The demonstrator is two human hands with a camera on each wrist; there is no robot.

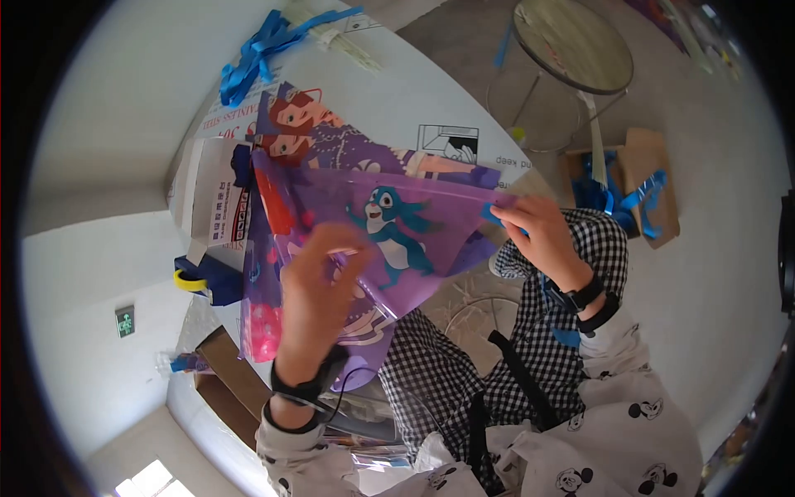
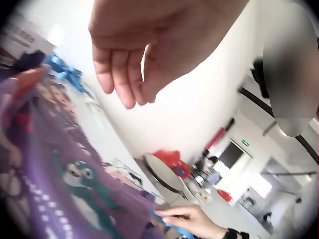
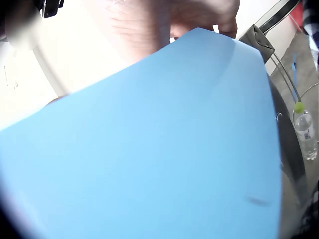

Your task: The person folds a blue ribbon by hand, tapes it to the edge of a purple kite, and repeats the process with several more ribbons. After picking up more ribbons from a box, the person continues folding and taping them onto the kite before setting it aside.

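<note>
A thin purple sheet printed with a blue rabbit (image 1: 451, 236) spreads across the near side of the white table. At its right corner my right hand (image 1: 542, 236) pinches a blue strip (image 1: 493, 214) between thumb and fingers. In the right wrist view the blue strip (image 3: 164, 144) fills most of the picture and hides much of that hand. My left hand (image 1: 319, 286) hovers over the sheet's left part, blurred in the head view. The left wrist view shows this left hand (image 2: 149, 55) with loosely bent fingers and nothing in them.
Beyond the sheet lie more printed pieces (image 1: 356, 149), blue ribbons (image 1: 252, 62) and pale sticks (image 1: 352, 45). A white carton (image 1: 214, 186) and a navy tape dispenser (image 1: 219, 280) stand left. Right are a round stool (image 1: 571, 37), an opened cardboard box (image 1: 665, 203) and a bottle (image 3: 305, 130).
</note>
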